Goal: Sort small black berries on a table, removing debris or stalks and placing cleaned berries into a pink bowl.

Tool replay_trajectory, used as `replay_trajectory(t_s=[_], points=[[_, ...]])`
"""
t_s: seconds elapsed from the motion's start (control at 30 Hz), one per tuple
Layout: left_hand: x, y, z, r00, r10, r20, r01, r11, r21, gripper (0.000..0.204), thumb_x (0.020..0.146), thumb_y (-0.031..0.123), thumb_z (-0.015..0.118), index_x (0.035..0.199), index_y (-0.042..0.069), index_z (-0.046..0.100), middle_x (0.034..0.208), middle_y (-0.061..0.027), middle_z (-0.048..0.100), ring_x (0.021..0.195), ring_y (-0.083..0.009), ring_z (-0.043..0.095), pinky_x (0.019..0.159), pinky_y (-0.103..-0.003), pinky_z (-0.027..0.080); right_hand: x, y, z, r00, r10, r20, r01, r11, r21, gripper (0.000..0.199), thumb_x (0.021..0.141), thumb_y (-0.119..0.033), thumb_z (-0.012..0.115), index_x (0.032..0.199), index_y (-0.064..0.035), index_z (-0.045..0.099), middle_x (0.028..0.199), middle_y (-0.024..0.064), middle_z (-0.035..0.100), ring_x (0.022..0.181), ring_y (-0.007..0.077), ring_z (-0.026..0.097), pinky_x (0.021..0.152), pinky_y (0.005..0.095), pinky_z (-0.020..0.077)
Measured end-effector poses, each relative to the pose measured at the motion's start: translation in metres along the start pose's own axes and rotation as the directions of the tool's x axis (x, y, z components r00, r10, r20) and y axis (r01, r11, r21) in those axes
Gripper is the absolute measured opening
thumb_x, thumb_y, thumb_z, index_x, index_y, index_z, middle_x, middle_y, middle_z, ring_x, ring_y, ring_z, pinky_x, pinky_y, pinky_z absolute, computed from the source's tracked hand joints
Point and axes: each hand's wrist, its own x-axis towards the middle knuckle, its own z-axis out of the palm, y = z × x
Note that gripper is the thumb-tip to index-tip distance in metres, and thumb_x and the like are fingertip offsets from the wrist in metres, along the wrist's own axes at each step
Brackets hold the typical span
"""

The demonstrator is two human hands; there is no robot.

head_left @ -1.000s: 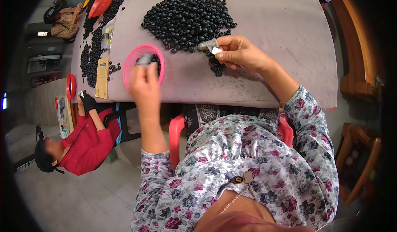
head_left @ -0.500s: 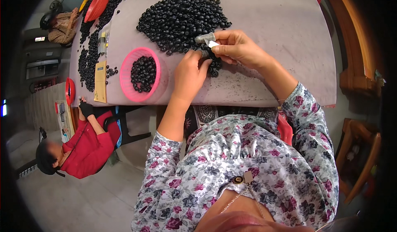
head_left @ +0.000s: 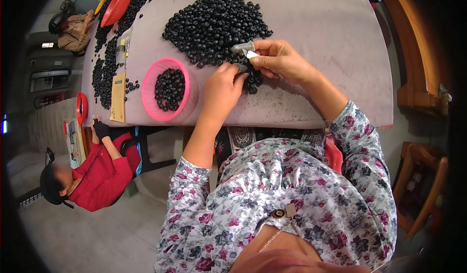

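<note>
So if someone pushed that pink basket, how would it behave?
The pink basket would probably slide rather than tip, being wide and upright on the table. Its thin, slotted wall looks like plastic, so it may flex slightly. The small black beads loose inside would likely shift or roll.

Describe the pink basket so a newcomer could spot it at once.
On the grey table, find the large pile of black beads. Left of the person's left hand sits a round basket holding more beads. Its pink colour separates it from the red baskets farther left.
</note>
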Motion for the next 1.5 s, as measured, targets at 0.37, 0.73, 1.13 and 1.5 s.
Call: replay_trajectory(t_s=[0.37, 0.73, 1.13, 1.5], points=[[0.002, 0.0, 0.003, 0.995, 0.073, 0.069, -0.075, 0.997, 0.025, 0.015, 0.084, 0.014, 0.07, 0.093, 0.002, 0.067, 0.09, -0.015, 0.066, 0.08, -0.0355, 0.064, 0.069, -0.044, 0.051, 0.001, 0.002, -0.002, 0.999, -0.013, 0.035, 0.015, 0.999, -0.046, 0.029, 0.094, -0.013, 0.066, 0.121, -0.0018, 0.066, 0.075, -0.0051, 0.059, 0.054, 0.0011, 0.046, 0.044, 0.0182, 0.033], [-0.018, -0.021, -0.001, 0.77, -0.34, 0.54, 0.338, -0.5, -0.797, 0.016, 0.097, 0.023, 0.065, 0.098, 0.007, 0.061, 0.082, -0.0014, 0.059, 0.068, -0.0097, 0.053, 0.059, -0.024, 0.046, -0.01, -0.009, 0.021, 0.99, 0.068, 0.124, -0.043, 0.981, -0.187, 0.051, 0.091, -0.011, 0.068, 0.139, -0.0043, 0.052, 0.08, -0.0031, 0.06, 0.06, 0.0025, 0.049, 0.051, 0.0187, 0.0371], [-0.02, -0.01, 0.006, 0.765, -0.249, 0.594, 0.365, -0.593, -0.718, 0.019, 0.1, 0.024, 0.059, 0.103, 0.005, 0.061, 0.085, -0.0023, 0.062, 0.065, -0.0106, 0.053, 0.058, -0.025, 0.046, -0.007, -0.005, 0.02, 0.983, 0.077, 0.164, -0.027, 0.957, -0.288, 0.049, 0.091, -0.015, 0.069, 0.137, -0.0045, 0.055, 0.081, -0.0041, 0.061, 0.064, 0.0024, 0.048, 0.052, 0.019, 0.0372], [-0.023, -0.008, 0.004, 0.762, -0.236, 0.603, 0.359, -0.621, -0.697, 0.016, 0.099, 0.023, 0.062, 0.099, 0.007, 0.06, 0.079, -0.0009, 0.057, 0.064, -0.0112, 0.054, 0.058, -0.025, 0.046, -0.008, -0.003, 0.019, 0.985, 0.061, 0.162, -0.022, 0.972, -0.233, 0.043, 0.09, -0.016, 0.071, 0.13, -0.0041, 0.061, 0.082, -0.0037, 0.061, 0.061, 0.0029, 0.046, 0.052, 0.0199, 0.0369]])
